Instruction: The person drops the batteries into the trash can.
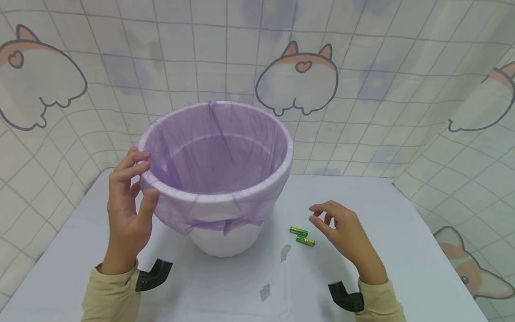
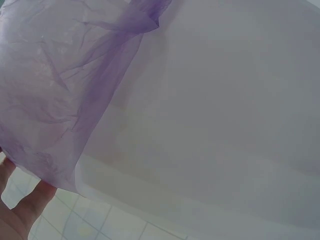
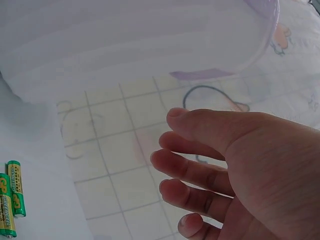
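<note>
A white trash can [image 1: 225, 241] lined with a purple plastic bag [image 1: 173, 210] stands on the table, its mouth facing up. The bag is folded over the rim and hangs outside. My left hand [image 1: 130, 210] holds the rim at its left side, fingertips over the edge and thumb against the outer side. In the left wrist view, fingers [image 2: 35, 202] touch the bag-covered edge. To the right of the can, two green-and-yellow batteries [image 1: 299, 231] lie side by side. My right hand [image 1: 342, 228] hovers just right of them with loosely bent fingers and holds nothing.
The white table [image 1: 402, 250] has two grey worn patches [image 1: 264, 292] in front of the can. A checked curtain with cartoon corgis [image 1: 297, 85] surrounds the table at the back and sides. Black curved wrist mounts [image 1: 154, 275] sit at both sleeves.
</note>
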Motion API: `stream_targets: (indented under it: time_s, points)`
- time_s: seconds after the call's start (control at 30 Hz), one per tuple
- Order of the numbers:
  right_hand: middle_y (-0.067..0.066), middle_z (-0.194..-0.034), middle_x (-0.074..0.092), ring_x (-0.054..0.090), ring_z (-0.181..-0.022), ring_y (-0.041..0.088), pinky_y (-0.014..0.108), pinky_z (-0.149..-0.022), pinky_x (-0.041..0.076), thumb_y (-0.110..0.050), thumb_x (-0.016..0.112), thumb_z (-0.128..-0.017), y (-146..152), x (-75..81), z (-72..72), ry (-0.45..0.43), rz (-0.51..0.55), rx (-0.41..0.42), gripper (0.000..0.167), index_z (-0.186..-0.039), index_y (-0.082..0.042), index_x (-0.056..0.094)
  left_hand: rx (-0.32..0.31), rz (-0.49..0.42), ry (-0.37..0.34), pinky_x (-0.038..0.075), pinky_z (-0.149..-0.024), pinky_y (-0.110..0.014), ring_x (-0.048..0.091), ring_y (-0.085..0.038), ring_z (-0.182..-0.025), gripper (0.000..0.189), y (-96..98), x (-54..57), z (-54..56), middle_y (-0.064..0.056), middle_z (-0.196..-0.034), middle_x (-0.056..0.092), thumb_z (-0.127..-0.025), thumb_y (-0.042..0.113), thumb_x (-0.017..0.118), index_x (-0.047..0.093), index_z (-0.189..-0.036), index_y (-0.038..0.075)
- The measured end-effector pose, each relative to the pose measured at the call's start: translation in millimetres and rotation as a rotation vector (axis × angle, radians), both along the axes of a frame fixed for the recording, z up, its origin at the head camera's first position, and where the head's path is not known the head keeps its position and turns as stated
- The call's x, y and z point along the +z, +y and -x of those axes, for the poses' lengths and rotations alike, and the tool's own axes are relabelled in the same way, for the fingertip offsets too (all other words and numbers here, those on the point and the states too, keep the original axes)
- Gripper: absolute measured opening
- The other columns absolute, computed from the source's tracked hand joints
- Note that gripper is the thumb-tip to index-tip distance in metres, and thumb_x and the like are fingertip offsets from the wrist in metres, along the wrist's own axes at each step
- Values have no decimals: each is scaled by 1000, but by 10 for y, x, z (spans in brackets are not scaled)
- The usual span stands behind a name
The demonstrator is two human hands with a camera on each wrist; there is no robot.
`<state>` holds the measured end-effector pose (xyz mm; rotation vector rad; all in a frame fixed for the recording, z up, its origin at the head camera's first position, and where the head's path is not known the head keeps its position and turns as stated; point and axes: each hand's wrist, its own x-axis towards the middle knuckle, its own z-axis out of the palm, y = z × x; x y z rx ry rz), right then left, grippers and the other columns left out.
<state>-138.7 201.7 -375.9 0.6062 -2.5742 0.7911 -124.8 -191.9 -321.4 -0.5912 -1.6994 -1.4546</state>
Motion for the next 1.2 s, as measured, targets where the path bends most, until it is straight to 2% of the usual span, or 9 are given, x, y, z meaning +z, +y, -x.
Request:
stream_targets:
  time_s: [0.8,1.2]
  points:
    - [-4,-87,66,49,-71,5,20,-60,42,-14,72,-86,-31,-174,87,-145,-9,-13,17,-103,-13,71,2,6,2,45,-95,-25,28,-32,-145,49,-1,-1,-3,-8,-138,50,-94,20,61,44,-120,-17]
    - [-4,-88,67,50,-72,6,21,-62,43,-15,72,-86,-19,-272,149,-188,-19,-20,18,-103,-11,71,4,11,0,45,-97,-26,28,-32,-145,48,-8,-2,-6,-8,-137,50,-94,20,61,44,-121,-17]
